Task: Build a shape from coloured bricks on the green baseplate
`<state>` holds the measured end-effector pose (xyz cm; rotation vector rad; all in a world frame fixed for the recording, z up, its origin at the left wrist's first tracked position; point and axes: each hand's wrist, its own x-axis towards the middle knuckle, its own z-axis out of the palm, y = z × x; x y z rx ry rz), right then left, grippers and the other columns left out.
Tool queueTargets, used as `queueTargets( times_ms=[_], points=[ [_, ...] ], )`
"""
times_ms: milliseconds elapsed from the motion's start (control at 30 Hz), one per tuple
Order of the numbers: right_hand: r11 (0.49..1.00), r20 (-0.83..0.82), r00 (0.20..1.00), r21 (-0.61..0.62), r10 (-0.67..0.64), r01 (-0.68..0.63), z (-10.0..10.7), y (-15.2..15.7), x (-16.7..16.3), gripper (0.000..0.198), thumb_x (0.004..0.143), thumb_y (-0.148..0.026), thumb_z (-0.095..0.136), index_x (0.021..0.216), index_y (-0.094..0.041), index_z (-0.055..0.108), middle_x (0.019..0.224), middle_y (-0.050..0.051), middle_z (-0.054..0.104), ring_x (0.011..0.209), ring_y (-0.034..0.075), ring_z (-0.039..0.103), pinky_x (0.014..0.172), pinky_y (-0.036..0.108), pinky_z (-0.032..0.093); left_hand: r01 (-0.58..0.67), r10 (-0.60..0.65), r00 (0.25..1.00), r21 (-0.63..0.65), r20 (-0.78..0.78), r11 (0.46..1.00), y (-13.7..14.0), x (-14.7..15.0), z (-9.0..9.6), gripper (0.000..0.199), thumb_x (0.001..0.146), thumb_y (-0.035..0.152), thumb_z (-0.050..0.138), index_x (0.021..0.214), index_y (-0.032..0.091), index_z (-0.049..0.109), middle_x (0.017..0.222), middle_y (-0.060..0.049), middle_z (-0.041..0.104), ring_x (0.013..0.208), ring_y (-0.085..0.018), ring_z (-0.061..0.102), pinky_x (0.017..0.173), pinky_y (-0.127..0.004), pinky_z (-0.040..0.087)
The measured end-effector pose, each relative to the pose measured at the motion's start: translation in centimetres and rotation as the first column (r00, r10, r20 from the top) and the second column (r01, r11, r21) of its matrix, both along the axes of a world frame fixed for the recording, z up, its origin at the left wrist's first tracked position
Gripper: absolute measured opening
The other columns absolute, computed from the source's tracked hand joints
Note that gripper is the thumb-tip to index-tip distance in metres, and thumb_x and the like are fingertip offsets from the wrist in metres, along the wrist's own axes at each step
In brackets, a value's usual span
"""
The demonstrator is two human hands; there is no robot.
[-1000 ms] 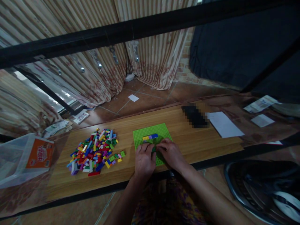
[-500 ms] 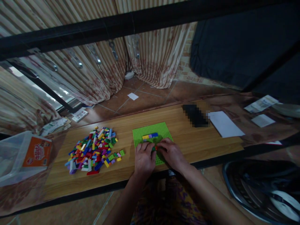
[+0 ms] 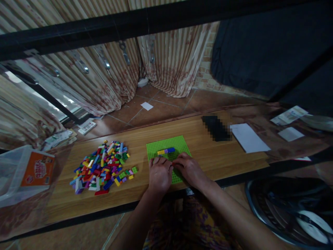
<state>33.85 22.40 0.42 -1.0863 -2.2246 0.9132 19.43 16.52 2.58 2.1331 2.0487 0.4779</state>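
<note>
A green studded baseplate (image 3: 180, 140) lies on the wooden board, with a short row of yellow, purple and blue toy bricks (image 3: 165, 151) standing on its middle. Just below that row my two hands meet at the fingertips over the plate. My left hand (image 3: 160, 173) is closed, its fingers curled down and its thumb turned inward. Opposite it, my right hand (image 3: 188, 169) pinches with thumb and forefinger. The small toy brick between the fingertips is almost wholly covered; only a reddish trace shows.
Left of the plate spreads a heap of mixed toy bricks (image 3: 104, 166). A clear plastic box (image 3: 15, 173) with an orange label stands at far left. A blurred-out black object (image 3: 217, 128) and white paper (image 3: 250, 138) lie on the right. A black bar (image 3: 104, 31) crosses above.
The fingertips have drawn closer together, and the red and green bits seen between them are now mostly covered. The view has shifted slightly; the brick row stays put on the plate.
</note>
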Motion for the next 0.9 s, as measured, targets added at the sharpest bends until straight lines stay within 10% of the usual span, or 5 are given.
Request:
queueTargets(
  times_ms=[433, 900],
  points=[
    [0.998, 0.014, 0.999, -0.053, 0.030, -0.029, 0.4, 0.2, 0.0, 0.016, 0.088, -0.015, 0.057, 0.084, -0.019, 0.072, 0.085, 0.003, 0.057, 0.081, 0.014, 0.057, 0.076, 0.028, 0.045, -0.004, -0.002, 0.998, -0.096, -0.060, 0.995, 0.4, 0.3, 0.3, 0.016, 0.089, 0.020, 0.048, 0.084, 0.020, 0.063, 0.093, -0.006, 0.064, 0.095, -0.025, 0.054, 0.086, -0.041, 0.040],
    [0.998, -0.079, 0.997, -0.063, 0.004, -0.009, -0.3, 0.2, 0.1, 0.018, 0.085, -0.009, 0.056, 0.086, -0.021, 0.069, 0.088, 0.002, 0.056, 0.083, 0.014, 0.058, 0.078, 0.029, 0.047, 0.016, -0.020, 0.999, 0.143, 0.029, 0.990, -0.4, 0.5, -2.4, 0.016, 0.090, 0.017, 0.045, 0.095, 0.018, 0.060, 0.097, -0.008, 0.062, 0.089, -0.024, 0.052, 0.082, -0.041, 0.044]
  ],
)
